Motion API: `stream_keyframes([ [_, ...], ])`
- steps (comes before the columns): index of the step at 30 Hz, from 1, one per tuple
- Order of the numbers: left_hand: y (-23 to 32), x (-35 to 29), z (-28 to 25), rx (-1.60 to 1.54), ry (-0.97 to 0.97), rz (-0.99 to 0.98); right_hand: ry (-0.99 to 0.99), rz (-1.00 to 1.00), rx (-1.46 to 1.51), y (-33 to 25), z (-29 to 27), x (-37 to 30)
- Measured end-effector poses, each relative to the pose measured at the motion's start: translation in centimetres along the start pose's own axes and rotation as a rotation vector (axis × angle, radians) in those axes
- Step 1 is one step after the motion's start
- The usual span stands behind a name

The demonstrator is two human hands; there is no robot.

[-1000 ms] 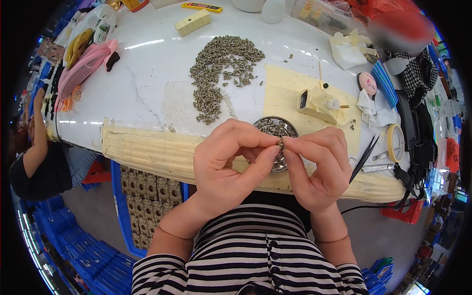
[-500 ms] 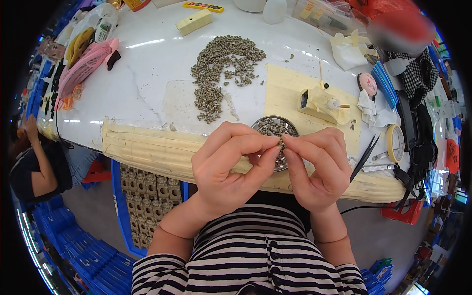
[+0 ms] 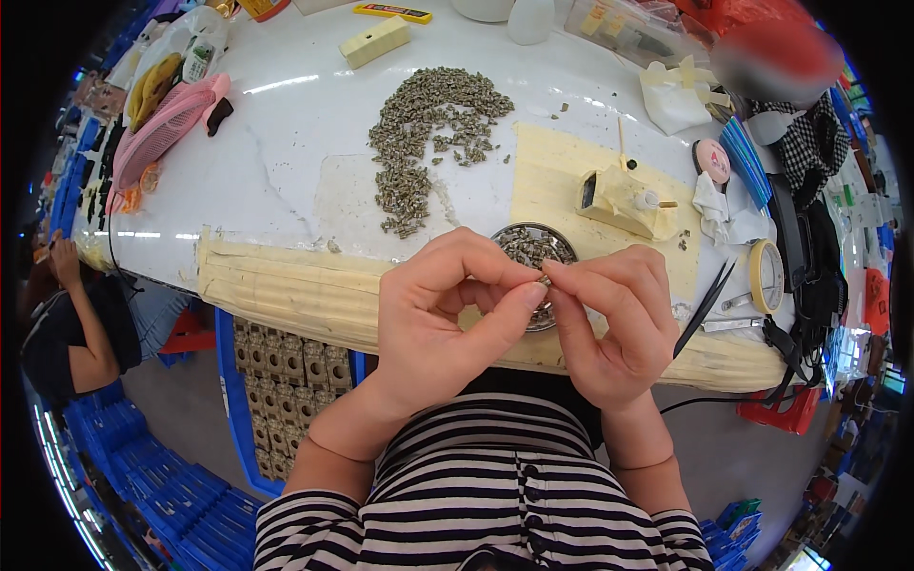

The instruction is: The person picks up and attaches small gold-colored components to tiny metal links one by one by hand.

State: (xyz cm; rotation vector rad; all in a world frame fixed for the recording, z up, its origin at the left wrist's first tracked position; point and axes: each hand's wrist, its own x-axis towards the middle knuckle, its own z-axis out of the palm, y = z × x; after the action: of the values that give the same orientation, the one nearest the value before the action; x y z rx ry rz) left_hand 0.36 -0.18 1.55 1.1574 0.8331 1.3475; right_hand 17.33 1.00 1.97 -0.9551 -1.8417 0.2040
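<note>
My left hand (image 3: 447, 319) and my right hand (image 3: 617, 324) meet fingertip to fingertip over a round metal dish (image 3: 571, 246). Both pinch one tiny metal part (image 3: 545, 279) between thumb and forefinger; most of it is hidden by the fingertips. Below them the dish holds many similar small silvery parts (image 3: 528, 246), and my fingers cover its near side. Farther off on the white table lies a big curved heap of small metal fittings (image 3: 402, 143).
A yellow-taped block (image 3: 624, 205) stands on a cream sheet (image 3: 547, 171). Black tweezers (image 3: 705, 306) and a tape roll (image 3: 765, 273) lie right. A pink fan (image 3: 157, 147) is at left. Below the padded edge (image 3: 286, 279) sits a blue crate of metal blocks (image 3: 290, 381). Another person (image 3: 81, 324) is far left.
My left thumb and fingers have shifted slightly around the tiny part, and the left hand has turned a little. My right hand stays nearly in place. The person at far left moved an arm.
</note>
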Motion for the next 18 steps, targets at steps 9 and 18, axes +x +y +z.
stream_keyframes([
  [9,0.33,0.25,-0.14,-0.189,-0.048,-0.167,0.014,0.032,0.013,0.09,0.08,-0.08],
  [18,0.24,0.35,-0.17,-0.272,0.013,-0.160,0.010,-0.029,-0.052,0.10,-0.03,-0.23],
])
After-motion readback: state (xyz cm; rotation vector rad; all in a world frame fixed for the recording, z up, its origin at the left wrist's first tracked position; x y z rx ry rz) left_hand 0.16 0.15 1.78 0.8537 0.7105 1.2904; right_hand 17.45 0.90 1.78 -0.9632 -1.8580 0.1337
